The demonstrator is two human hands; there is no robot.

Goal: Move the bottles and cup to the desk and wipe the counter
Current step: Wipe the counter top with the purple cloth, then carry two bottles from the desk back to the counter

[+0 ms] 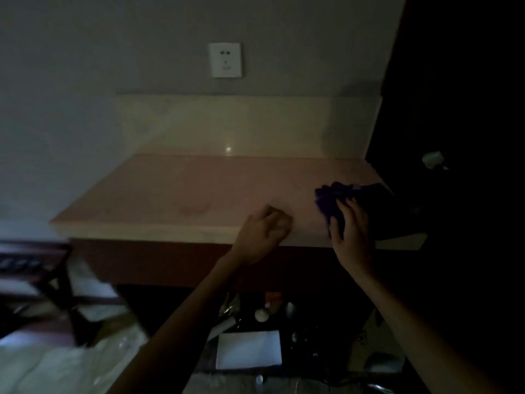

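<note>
The room is dim, so small things are hard to make out. Your right hand (352, 226) lies flat on a purple cloth (332, 199) at the right end of the pink counter (176, 189). Your fingers (345, 207) are spread out and pressed down on top of the cloth, not curled round it. Most of the cloth sticks out past your fingertips, toward the wall and a bit to the left. A dark flat thing (377, 211) lies just right of your fingers, and the cloth touches it; you cannot tell what it is.

Your left hand (262, 233) rests at the front edge of the counter, to the left of your right hand. Its fingers are curled in like a loose fist, with the knuckles on the counter top. You cannot tell if anything is inside that fist. The 2 hands are near each other but do not touch.

The counter top left of your left fingers is bare. A faint round mark (193, 207) shows on it, a little way left of your curled fingers.

On the wall above, far past your fingers, is a white socket (225, 60). Below your arms, under the counter, lies a white paper (248, 349) among small dark things too blurry to name
</note>
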